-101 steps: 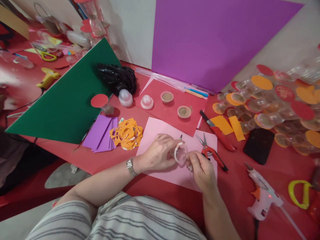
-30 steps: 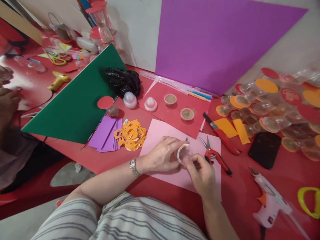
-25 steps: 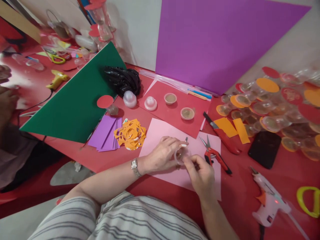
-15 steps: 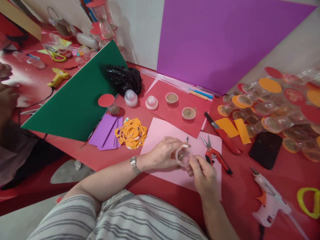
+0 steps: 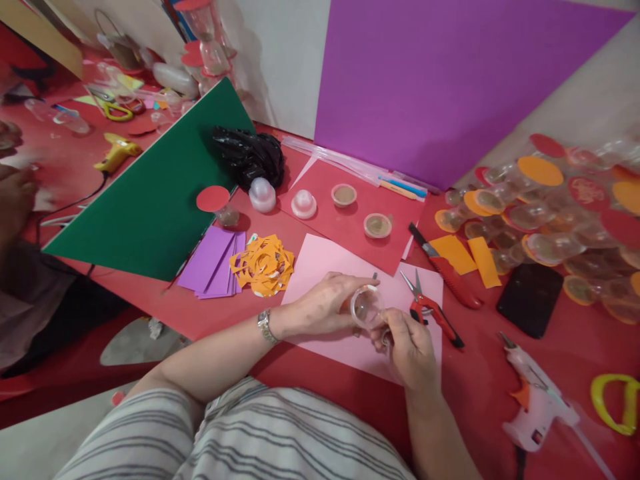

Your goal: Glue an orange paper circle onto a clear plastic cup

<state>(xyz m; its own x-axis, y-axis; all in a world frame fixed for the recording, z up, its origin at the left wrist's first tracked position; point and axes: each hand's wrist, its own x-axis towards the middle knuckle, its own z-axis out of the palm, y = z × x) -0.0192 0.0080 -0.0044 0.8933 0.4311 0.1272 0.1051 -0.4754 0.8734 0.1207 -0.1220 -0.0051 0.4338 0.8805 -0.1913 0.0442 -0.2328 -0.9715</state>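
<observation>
Over the pink paper sheet [image 5: 325, 260], my left hand [image 5: 327, 303] is wrapped round a small clear plastic cup [image 5: 367, 307], its round mouth turned up toward me. My right hand [image 5: 413, 347] is closed, thumb and fingers pinched at the right side of the cup's rim. A small dark curved bit shows under those fingers; what it is I cannot make out. Just right of the cup lie red-handled pliers or snips [image 5: 433, 313] with open pointed jaws. Behind, on red card [image 5: 320, 177], stand two sand-filled cups [image 5: 377, 227] and an upturned clear cup [image 5: 303, 205].
A white glue gun [image 5: 543, 400], a black phone-like slab [image 5: 531, 300] and a red-handled cutter [image 5: 453, 283] lie at right, beside stacked cup hourglasses [image 5: 560, 233]. At left are orange paper scraps [image 5: 265, 263], purple cards [image 5: 213, 267] and a slanted green board [image 5: 155, 193]. Another person's hand [image 5: 15, 200] is far left.
My right hand has shifted slightly at the cup's rim, and its fingertips have drawn a little away from the cup wall. My left hand keeps its hold.
</observation>
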